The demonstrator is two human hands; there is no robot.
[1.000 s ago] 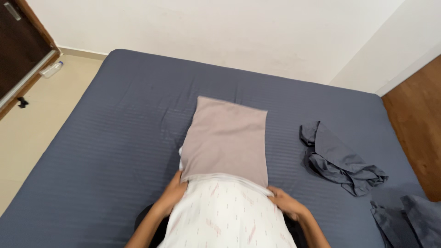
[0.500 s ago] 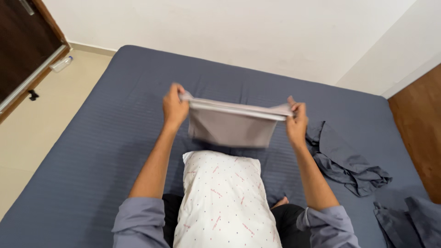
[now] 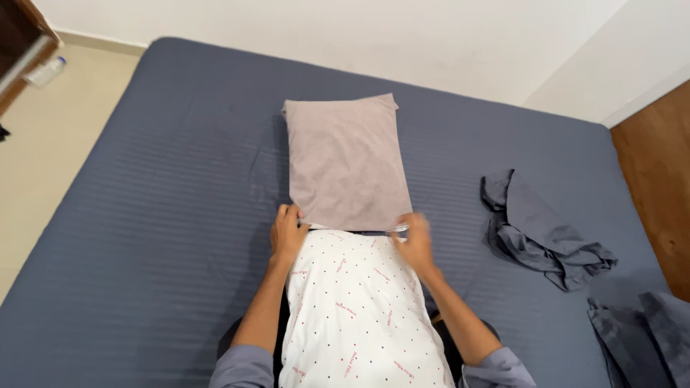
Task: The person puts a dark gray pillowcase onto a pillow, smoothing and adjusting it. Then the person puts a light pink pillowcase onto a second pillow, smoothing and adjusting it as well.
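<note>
The left hand (image 3: 287, 233) and right hand (image 3: 415, 241) each gripped a near corner of the taupe pillowcase (image 3: 346, 162), which lay flat on the grey bed (image 3: 165, 215), its open edge meeting the white dotted pillow (image 3: 356, 309) between the arms.

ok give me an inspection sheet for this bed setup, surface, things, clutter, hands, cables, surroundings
surface: bed sheet, dark blue-grey, striped, fairly smooth
job's things: taupe pillowcase lying flat beyond the white dotted pillow; its open end meets the pillow's top
clutter: crumpled grey cloth on the right; more grey fabric at the lower right corner
hands: left hand and right hand at the pillowcase opening
cables: nothing seen
surroundings: white wall, beige floor, plastic bottle, wooden floor
</note>
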